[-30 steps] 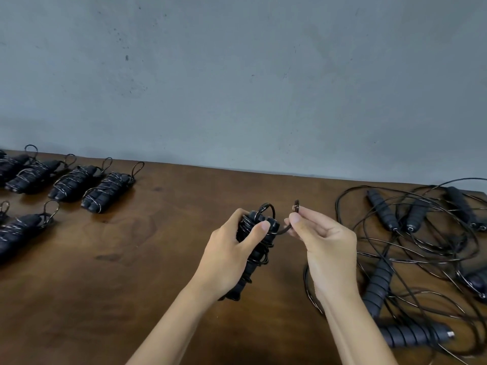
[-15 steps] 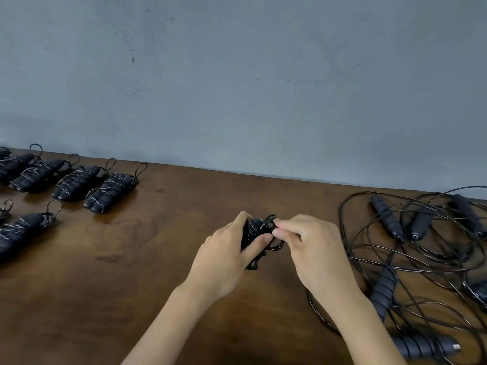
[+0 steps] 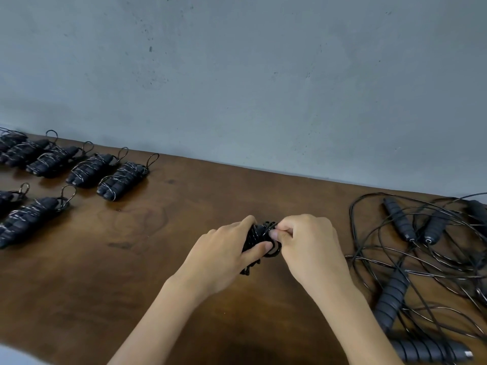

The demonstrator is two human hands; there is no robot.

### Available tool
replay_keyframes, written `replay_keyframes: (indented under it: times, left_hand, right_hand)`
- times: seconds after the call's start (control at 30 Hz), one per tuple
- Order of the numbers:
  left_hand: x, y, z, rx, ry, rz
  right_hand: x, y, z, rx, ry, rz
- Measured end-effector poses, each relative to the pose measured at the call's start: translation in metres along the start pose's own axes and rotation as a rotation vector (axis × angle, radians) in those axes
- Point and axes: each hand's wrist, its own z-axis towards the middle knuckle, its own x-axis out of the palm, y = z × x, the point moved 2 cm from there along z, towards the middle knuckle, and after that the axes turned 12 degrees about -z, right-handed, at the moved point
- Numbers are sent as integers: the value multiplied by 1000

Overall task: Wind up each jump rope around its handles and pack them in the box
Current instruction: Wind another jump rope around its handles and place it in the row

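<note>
My left hand [image 3: 224, 255] grips the wound jump rope [image 3: 254, 239], long axis toward me; my right hand [image 3: 307, 243] pinches its cord end, touching on the right.

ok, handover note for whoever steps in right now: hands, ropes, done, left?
Left hand grips the wound rope bundle above the table.
Right hand pinches the cord end at the bundle's top, tucking it.
Done: wound bundles lie in rows at far left.
Left: finish this tuck, wind the tangled ropes at right, then pack all; no box in view.
</note>
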Motion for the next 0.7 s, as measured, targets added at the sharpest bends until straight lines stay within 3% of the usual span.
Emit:
replay_keyframes:
  times: [0.2, 0.33, 0.43, 0.57, 0.7]
  left_hand:
    - [-12, 13, -5, 10, 0, -161]
    - [-30, 27, -11, -22, 74, -497]
    - [-45, 38, -18, -47, 139, -729]
    - [-68, 57, -25, -89, 247, -993]
    - [-92, 83, -31, -93, 272, -1037]
  right_hand:
    - [1, 11, -5, 80, -92, 436]
    - [-2, 18, -3, -23, 106, 639]
    - [3, 29, 3, -108, 132, 656]
    - [18, 63, 8, -245, 290, 691]
    - [33, 106, 13, -143, 127, 848]
